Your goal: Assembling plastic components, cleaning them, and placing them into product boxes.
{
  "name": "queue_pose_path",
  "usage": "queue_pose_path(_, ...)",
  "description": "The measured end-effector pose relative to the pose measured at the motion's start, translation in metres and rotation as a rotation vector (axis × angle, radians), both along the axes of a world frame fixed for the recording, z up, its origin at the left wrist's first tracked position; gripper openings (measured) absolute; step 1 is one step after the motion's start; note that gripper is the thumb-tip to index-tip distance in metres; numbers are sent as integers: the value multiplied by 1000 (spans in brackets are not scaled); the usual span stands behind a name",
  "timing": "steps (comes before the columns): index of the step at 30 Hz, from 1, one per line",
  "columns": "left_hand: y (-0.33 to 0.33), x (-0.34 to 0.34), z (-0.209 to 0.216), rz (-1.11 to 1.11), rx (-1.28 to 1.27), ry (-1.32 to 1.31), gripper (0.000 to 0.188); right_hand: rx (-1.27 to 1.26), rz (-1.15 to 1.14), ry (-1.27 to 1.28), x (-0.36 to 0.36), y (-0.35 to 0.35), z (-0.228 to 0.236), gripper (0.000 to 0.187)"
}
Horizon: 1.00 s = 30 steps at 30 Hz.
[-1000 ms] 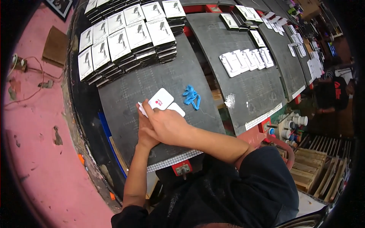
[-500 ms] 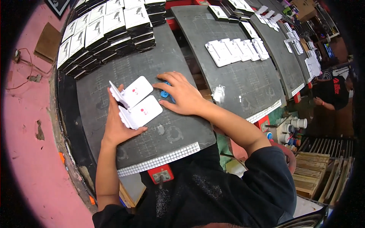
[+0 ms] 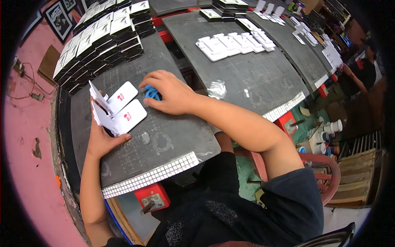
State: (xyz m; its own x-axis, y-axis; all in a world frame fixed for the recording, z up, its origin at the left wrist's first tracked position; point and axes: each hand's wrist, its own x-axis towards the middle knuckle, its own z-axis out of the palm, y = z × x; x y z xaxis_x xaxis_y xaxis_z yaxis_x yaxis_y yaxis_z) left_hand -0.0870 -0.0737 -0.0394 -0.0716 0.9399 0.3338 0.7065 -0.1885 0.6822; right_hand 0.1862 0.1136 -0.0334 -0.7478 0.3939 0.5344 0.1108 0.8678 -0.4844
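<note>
Loosely, hands (image 3: pixel 101 140) (image 3: pixel 172 91) hold white stands (image 3: pixel 131 117) (left), blue cloth (image 3: pixel 152 94) (right).

Board (image 3: pixel 175 138), left side: two white stands (image 3: pixel 131 117), backplates up, left hand (image 3: pixel 101 140) wrapped around them, thumb at the near one's edge. Board middle: right hand (image 3: pixel 170 94), fingers and thumb around blue cloth (image 3: pixel 151 94). Board far end: boxes (image 3: pixel 105 35), stacked. Right of board: second board (image 3: pixel 255 82) with stand row (image 3: pixel 232 46), clear plastic (image 3: pixel 217 89). Left of board: pink wall (image 3: pixel 24 152).
</note>
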Motion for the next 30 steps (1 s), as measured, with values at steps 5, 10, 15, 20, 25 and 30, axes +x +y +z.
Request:
queue_pose_path(5, 7, -9, -10, -24, 9, -65, 159, 105, -117, 249, -3, 3, 0, 37)
queue_pose_path(10, 4, -17, -11, -26, -100, -12, 156, -106, -541, 140, 72, 50, 70, 36)
queue_pose_path(15, 6, -3, -12, -56, -80, -159, 160, -85, -1200, -640, 220, 111, 82, 35)
queue_pose_path(20, -3, 3, -3, -39, -43, -117, 159, -9, -1022, -639, 221, 106, 84, 37)
queue_pose_path(25, 0, -2, -2, 6, -68, -50, 162, -48, -110, -385, 68, 3, 95, 38)
queue_pose_path(30, 0, 1, 4, 6, -13, 37, 166, 162, 164, -292, 5, -31, 54, 58)
